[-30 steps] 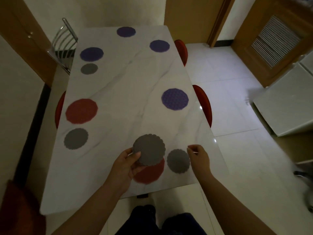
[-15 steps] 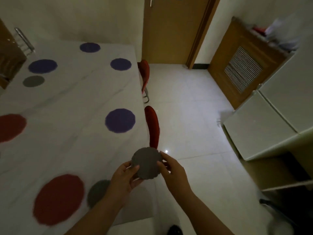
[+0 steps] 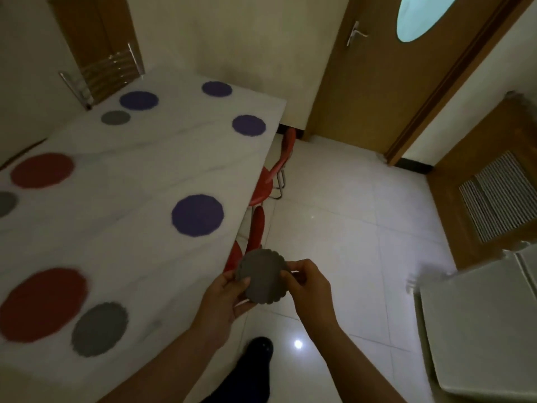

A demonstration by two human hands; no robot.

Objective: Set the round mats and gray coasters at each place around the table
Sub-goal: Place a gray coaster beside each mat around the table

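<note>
Both hands hold a scalloped gray coaster (image 3: 263, 279) just off the right edge of the white marble table (image 3: 130, 228). My left hand (image 3: 225, 298) grips its left side and my right hand (image 3: 308, 286) pinches its right side. On the table near me lie a red round mat (image 3: 42, 303) and a gray coaster (image 3: 98, 328) beside it. A purple mat (image 3: 197, 215) lies alone by the right edge. Farther off are a red mat (image 3: 42, 170), a gray coaster (image 3: 5, 203), several purple mats and another gray coaster (image 3: 115, 117).
Red chairs (image 3: 261, 187) are tucked under the table's right side. A metal-backed chair (image 3: 107, 71) stands at the far left. A wooden door (image 3: 377, 68) and a white cabinet (image 3: 479, 324) border the tiled floor on the right. My foot (image 3: 255, 353) is on the tiles.
My view has swung right along the table's right edge. The right hand has joined the left on the gray coaster, which is lifted off the table.
</note>
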